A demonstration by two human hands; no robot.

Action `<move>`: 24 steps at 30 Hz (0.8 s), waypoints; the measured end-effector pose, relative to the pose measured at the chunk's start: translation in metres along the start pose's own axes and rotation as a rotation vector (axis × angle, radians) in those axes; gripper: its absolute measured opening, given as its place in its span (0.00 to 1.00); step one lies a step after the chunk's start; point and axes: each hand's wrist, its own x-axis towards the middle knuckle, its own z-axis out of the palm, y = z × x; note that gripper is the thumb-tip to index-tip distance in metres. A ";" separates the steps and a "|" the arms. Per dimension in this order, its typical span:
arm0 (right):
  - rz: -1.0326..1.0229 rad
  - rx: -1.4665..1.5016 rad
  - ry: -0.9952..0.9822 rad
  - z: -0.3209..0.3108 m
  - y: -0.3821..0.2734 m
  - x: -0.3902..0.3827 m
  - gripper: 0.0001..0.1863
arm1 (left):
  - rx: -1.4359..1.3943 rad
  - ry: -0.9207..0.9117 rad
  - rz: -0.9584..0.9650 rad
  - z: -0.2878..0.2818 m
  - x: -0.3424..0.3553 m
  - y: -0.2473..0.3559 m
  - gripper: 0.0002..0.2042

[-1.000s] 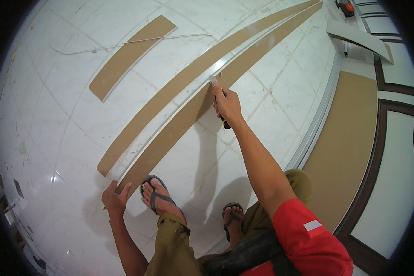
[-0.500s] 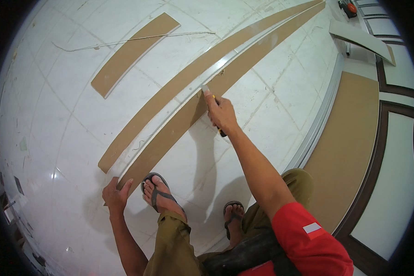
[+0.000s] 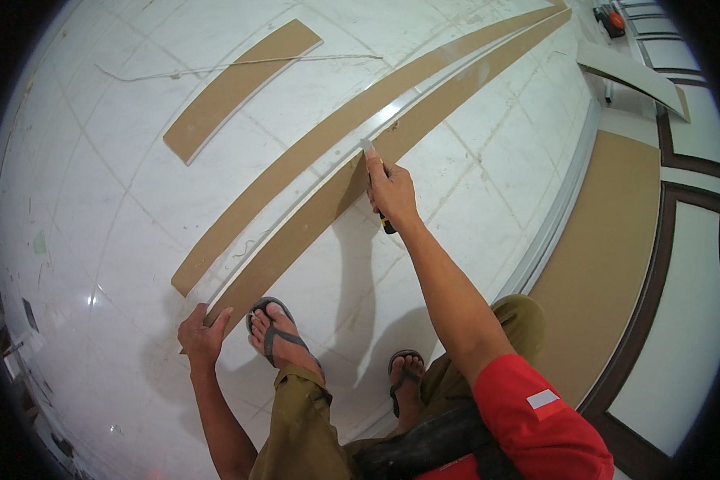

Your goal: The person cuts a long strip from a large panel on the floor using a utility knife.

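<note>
My right hand (image 3: pixel 392 194) is wrapped round a yellow and black utility knife (image 3: pixel 387 224). The knife's blade end meets the far edge of a long brown-faced board strip (image 3: pixel 312 220), roughly halfway along it. At the strip's near left end, my left hand (image 3: pixel 202 336) grips the board, thumb on the brown face and fingers over the white edge. A second long brown strip (image 3: pixel 240 230) lies alongside on the far side, a narrow gap of floor between the two. Small curled shavings (image 3: pixel 246 248) lie in that gap.
A short brown board piece (image 3: pixel 240 92) lies at the far left, a thin string (image 3: pixel 176 74) across it. On the right a wide brown panel (image 3: pixel 596 240) rests by metal channels (image 3: pixel 556 216). My sandalled foot (image 3: pixel 278 332) is beside the strip. A red and black tool (image 3: pixel 612 22) sits far right.
My right hand and the knife have shifted slightly up and to the right along the strip's edge. My left hand keeps its grip at the near end.
</note>
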 end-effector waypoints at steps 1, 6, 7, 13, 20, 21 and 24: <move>-0.027 -0.024 0.031 0.000 0.003 0.004 0.40 | 0.002 -0.001 0.003 0.001 0.001 0.001 0.22; 0.005 0.023 -0.058 0.011 0.008 -0.013 0.40 | 0.102 0.002 0.012 0.000 0.001 0.001 0.23; 0.005 0.007 -0.055 0.009 0.006 -0.013 0.40 | 0.092 0.017 0.032 0.000 0.001 0.000 0.23; -0.015 0.006 -0.017 0.018 0.008 -0.016 0.39 | 0.122 0.016 0.039 0.003 0.001 -0.005 0.23; -0.034 0.051 -0.077 0.015 0.007 -0.017 0.32 | 0.058 0.029 0.044 0.007 0.000 -0.007 0.23; -0.034 0.052 -0.083 0.018 0.005 -0.021 0.32 | 0.107 0.033 0.063 0.007 0.001 -0.008 0.23; -0.008 0.102 -0.091 0.026 0.004 -0.036 0.32 | 0.119 0.034 0.072 0.005 0.000 -0.010 0.23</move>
